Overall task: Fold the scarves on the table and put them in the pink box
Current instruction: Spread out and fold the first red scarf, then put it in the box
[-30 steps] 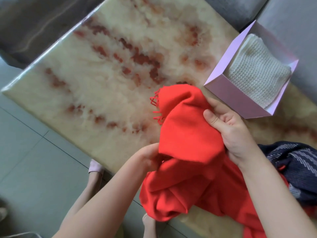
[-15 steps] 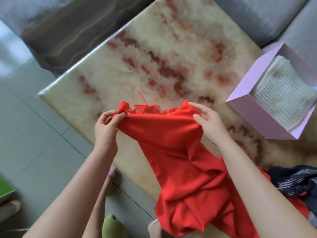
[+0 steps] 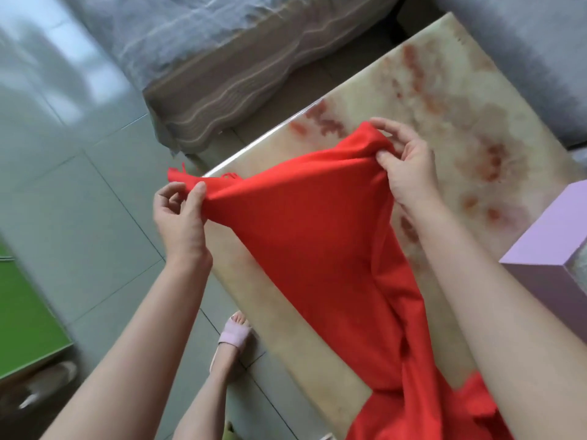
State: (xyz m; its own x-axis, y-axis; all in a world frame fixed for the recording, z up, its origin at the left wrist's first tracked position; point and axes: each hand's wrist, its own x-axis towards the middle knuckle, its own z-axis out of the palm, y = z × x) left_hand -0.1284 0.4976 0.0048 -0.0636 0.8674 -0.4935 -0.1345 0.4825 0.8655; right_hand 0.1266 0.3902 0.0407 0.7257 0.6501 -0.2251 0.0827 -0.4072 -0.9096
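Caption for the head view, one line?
Left hand and right hand pinch a red fringed scarf spread above the marbled table, beside a pink rectangular box.

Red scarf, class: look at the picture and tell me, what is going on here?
A person holds the red scarf stretched between both hands at the marbled table. The left hand pinches the fringed corner, the right hand pinches the same edge further along, and the rest trails down towards the person. It is not yet folded; the pink box stands at the right.

grey tiled floor [image 3: 79, 185] | grey fabric sofa [image 3: 190, 42] beyond | flat green panel [image 3: 25, 328] at left edge | pink open-toed slipper [image 3: 235, 336] on floor
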